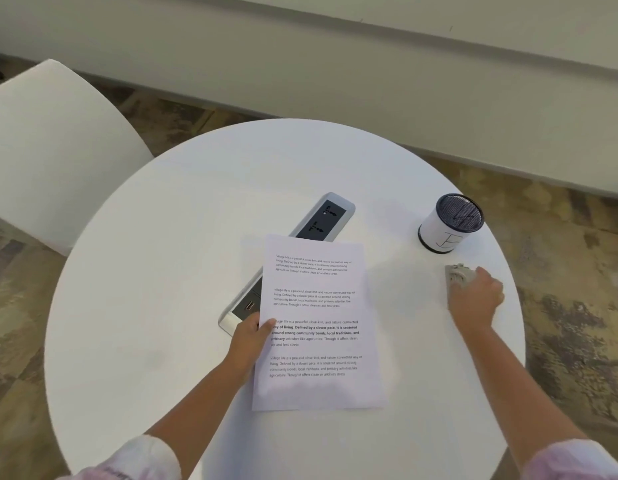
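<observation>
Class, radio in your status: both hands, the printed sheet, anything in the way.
Left hand pinches printed sheet at left edge. Right hand holds small grey item, blurred. Sheet overlaps power strip; mesh cup stands just beyond.

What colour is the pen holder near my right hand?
The pen holder is dark mesh, wrapped in a white label with a handwritten mark; head view.

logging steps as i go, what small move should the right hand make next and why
Probably lift the grey object and carry it to the sheet: the right hand grips it near the cup, apart from the sheet, while the left hand pinches the sheet's left edge. The object is too blurred to name.
</observation>
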A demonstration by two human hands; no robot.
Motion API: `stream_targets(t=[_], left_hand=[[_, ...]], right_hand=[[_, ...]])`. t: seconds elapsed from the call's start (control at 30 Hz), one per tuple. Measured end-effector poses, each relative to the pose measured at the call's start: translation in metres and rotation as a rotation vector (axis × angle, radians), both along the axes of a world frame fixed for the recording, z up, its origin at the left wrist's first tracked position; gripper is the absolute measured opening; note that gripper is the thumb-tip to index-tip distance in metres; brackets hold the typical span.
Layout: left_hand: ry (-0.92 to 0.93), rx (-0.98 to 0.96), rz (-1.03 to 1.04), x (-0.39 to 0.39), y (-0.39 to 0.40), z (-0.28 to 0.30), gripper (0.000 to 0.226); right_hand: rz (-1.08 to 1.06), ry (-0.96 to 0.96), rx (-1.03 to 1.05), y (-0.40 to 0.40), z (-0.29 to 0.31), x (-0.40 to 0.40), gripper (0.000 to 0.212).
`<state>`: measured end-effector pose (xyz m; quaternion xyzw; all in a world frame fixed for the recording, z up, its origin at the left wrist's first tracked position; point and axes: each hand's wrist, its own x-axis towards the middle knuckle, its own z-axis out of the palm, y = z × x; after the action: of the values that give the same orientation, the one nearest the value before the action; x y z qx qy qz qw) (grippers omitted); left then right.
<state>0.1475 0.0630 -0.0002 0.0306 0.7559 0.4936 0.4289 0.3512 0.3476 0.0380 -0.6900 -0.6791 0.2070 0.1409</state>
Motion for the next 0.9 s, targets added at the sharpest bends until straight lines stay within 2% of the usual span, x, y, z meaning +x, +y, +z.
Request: stream_targets(t=[0.1, 0.17, 0.3, 0.5, 0.63, 0.73, 0.9], left_hand=[[-0.016, 0.014, 0.009, 0.000, 0.000, -0.001, 0.012], [-0.037, 0.040, 0.016, -0.001, -0.001, -0.002, 0.010], [-0.047, 0.051, 0.025, -0.001, -0.001, -0.005, 0.010], [-0.079, 0.096, 0.008, -0.002, -0.003, -0.007, 0.016], [-0.100, 0.164, 0.008, -0.002, -0.005, -0.006, 0.021], [-0.144, 0.232, 0.008, -0.002, -0.009, -0.006, 0.028], [-0.193, 0.291, 0.030, -0.002, -0.011, -0.006, 0.030]], right_hand=[[-0.055, -0.067, -0.078, 0.012, -0.004, 0.001, 0.050], [-0.098, -0.054, -0.150, 0.016, -0.006, 0.000, 0.054], [-0.145, 0.000, -0.233, 0.019, -0.008, 0.003, 0.046], [0.019, -0.046, -0.220, 0.010, -0.005, 0.012, 0.043], [0.112, 0.020, -0.233, -0.006, -0.002, 0.018, 0.024], [0.178, 0.056, -0.282, -0.023, 0.000, 0.021, 0.027], [0.229, 0.181, -0.363, -0.050, -0.004, 0.022, 0.016]])
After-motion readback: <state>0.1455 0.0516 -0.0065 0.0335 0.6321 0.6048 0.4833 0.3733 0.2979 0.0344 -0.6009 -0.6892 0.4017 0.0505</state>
